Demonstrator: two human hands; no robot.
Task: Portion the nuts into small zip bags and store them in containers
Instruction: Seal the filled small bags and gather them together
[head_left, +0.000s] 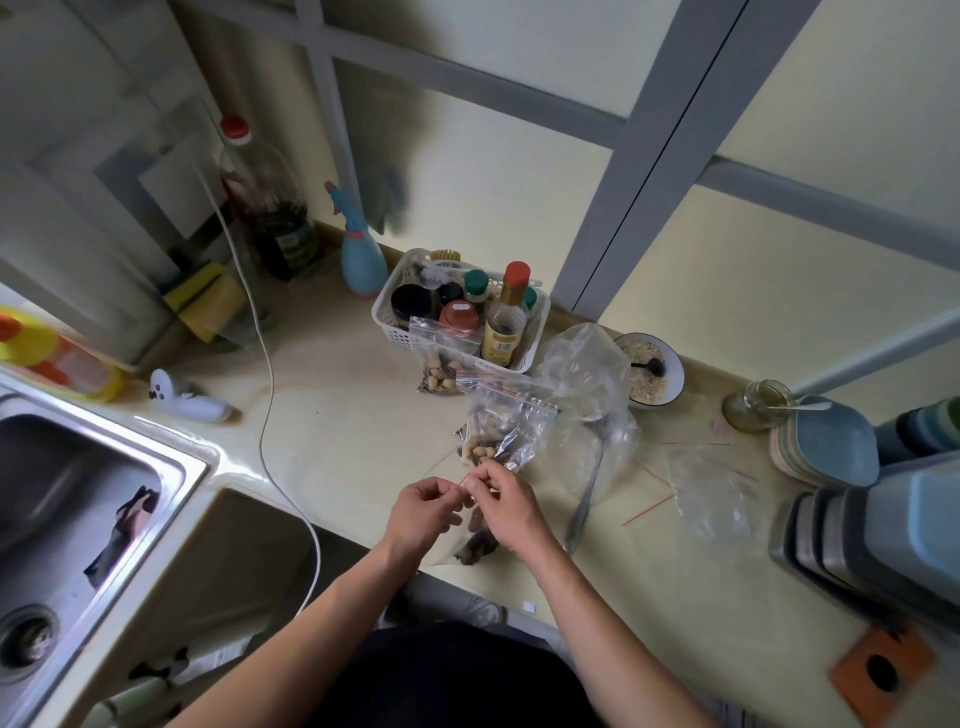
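— While both hands are busy at the front edge of the counter (332, 415), would you say the job is half done?

— Less than half, I'd judge. The left hand (423, 514) and right hand (506, 512) are close together, fingertips pinching the red zip strip of a small bag (470, 545) that lies right at the counter's front edge with dark nuts inside. It looks like a seal being pressed closed, though I cannot tell whether the strip is fully shut.

— And the finished ones?

— Two filled zip bags sit further back: one (501, 431) just beyond the hands, holding pale and dark nuts, and another (441, 364) leaning against the white basket (387, 312) of bottles toward the back edge. So two look portioned, a third is in hand.

— What's left?

— A large clear bag (587, 384) stands to the right of them, near the bowl (670, 374); how many nuts remain in it I cannot make out. Empty zip bags (711, 493) lie flat toward the right side of the counter, so more portions seem planned. Stacked containers (826, 447) wait at the right edge, and no bag has gone into one yet. Storing is wholly still to do.
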